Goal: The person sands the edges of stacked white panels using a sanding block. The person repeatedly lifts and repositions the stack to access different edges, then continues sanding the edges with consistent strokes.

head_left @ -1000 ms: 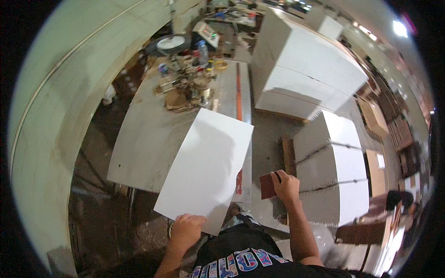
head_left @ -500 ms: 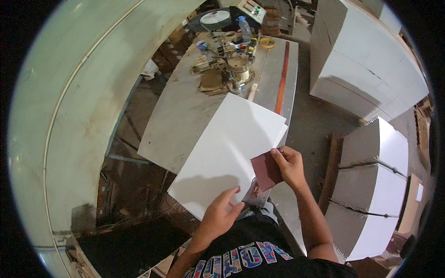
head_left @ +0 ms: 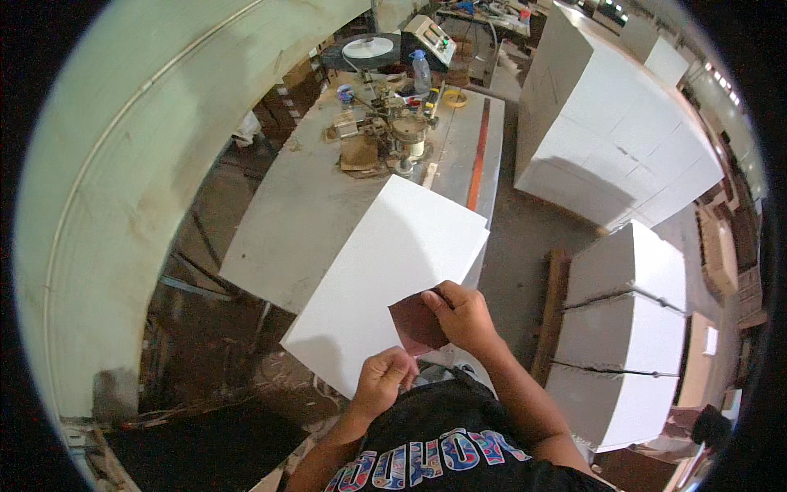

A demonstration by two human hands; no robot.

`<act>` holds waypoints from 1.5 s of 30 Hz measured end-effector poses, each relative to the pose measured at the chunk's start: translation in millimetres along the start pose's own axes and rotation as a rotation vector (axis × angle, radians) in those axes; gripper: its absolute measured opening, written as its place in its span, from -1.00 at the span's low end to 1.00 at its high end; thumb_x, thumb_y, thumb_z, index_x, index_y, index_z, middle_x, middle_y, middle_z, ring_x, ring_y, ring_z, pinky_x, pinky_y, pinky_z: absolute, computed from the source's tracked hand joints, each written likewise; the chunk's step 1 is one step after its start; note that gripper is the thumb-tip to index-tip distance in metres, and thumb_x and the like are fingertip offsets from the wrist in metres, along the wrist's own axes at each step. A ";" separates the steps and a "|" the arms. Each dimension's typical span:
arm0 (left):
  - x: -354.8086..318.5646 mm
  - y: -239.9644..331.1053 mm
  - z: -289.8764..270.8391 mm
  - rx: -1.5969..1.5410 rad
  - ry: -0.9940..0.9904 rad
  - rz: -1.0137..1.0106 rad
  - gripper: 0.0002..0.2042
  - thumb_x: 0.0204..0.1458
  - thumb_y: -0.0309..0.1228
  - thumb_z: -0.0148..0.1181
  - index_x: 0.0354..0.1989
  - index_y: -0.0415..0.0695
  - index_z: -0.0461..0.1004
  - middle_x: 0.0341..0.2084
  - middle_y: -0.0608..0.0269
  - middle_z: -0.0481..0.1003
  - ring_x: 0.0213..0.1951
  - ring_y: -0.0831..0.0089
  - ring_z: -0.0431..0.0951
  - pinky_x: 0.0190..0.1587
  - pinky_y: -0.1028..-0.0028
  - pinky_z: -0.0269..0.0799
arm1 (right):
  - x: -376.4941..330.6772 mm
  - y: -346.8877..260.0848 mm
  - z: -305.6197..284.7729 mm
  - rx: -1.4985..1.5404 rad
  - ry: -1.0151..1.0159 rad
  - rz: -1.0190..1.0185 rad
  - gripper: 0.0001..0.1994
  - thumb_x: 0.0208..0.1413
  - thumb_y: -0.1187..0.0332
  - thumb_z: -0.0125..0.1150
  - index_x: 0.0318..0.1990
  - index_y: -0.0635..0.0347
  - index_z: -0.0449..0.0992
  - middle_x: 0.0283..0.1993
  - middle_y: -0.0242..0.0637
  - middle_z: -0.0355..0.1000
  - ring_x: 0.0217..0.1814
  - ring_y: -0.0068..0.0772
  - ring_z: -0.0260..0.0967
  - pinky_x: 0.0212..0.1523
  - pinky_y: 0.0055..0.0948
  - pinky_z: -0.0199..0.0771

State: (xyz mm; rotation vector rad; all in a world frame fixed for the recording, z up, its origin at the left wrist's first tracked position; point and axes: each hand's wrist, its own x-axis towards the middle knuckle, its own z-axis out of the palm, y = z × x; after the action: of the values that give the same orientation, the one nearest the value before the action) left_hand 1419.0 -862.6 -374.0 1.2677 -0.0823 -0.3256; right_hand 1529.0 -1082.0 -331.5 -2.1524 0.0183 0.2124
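Now the white panel [head_left: 393, 279] lies closer in than it did a moment ago, drawn back off the grey workbench [head_left: 303, 230] so that its near corner hangs over the bench edge right in front of the person. The left hand [head_left: 384, 381], which a second ago gripped the near edge lower in the view, has curled its fingers over the panel's bottom corner and holds it pinched there. Just to its right, the right hand [head_left: 461, 316] has come off the open floor side and now sits on the panel's near right edge, fingers closed flat over a dark reddish-brown sanding pad [head_left: 416, 321] pressed against that edge. That shift suggests the work has passed from positioning the board to rubbing its edge. Farther up the bench the clutter of tools [head_left: 385, 135] stays where it was, and at the right the stacks of white boards [head_left: 623, 123] stand well apart from both hands.
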 end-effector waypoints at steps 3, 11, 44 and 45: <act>0.1 -8.6 -3.7 -0.144 0.041 0.023 -0.54 0.72 -0.09 0.12 -0.25 -0.14 0.59 -0.46 0.37 0.52 -0.44 0.55 0.45 -0.34 0.47 0.37 | -13.2 -4.4 4.7 -0.078 0.049 -0.010 -0.63 0.55 0.05 0.49 0.00 0.26 0.76 -0.26 0.13 0.74 -0.22 0.16 0.82 -0.16 0.05 0.75; 7.0 7.3 -66.1 -0.200 0.555 0.164 -0.49 0.71 0.10 0.04 -0.30 0.02 0.44 -0.53 0.38 0.34 -0.45 0.45 0.31 -0.29 0.33 0.25 | -27.5 1.7 -15.4 -0.058 0.096 -0.122 -0.67 0.55 0.14 0.49 0.01 0.31 0.78 -0.21 0.15 0.74 -0.20 0.16 0.81 -0.13 -0.05 0.75; -146.3 -202.9 -41.7 -0.218 1.410 -0.295 -0.14 0.57 0.36 0.14 0.75 -0.09 0.38 0.06 0.26 0.50 -0.04 0.26 0.48 0.08 0.13 0.44 | 391.4 328.9 -129.5 0.521 0.095 0.210 -0.62 0.70 0.03 0.32 0.19 0.19 0.75 -0.07 -0.45 0.64 -0.13 -0.56 0.48 -0.07 -0.31 0.53; -145.2 -200.9 -28.0 -0.115 1.428 -0.334 -0.13 0.59 0.38 0.07 0.73 -0.12 0.40 0.54 0.01 0.52 0.42 0.01 0.55 0.53 -0.09 0.37 | 401.8 331.8 -116.9 0.584 0.053 0.242 -0.63 0.69 0.05 0.33 0.19 0.19 0.75 -0.07 -0.44 0.64 -0.12 -0.56 0.48 -0.06 -0.31 0.52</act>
State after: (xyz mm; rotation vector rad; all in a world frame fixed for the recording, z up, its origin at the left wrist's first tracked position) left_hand 1248.5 -847.4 -555.4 1.1496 1.3464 0.3420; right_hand 1910.3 -1336.4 -605.5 -1.5683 0.3329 0.2528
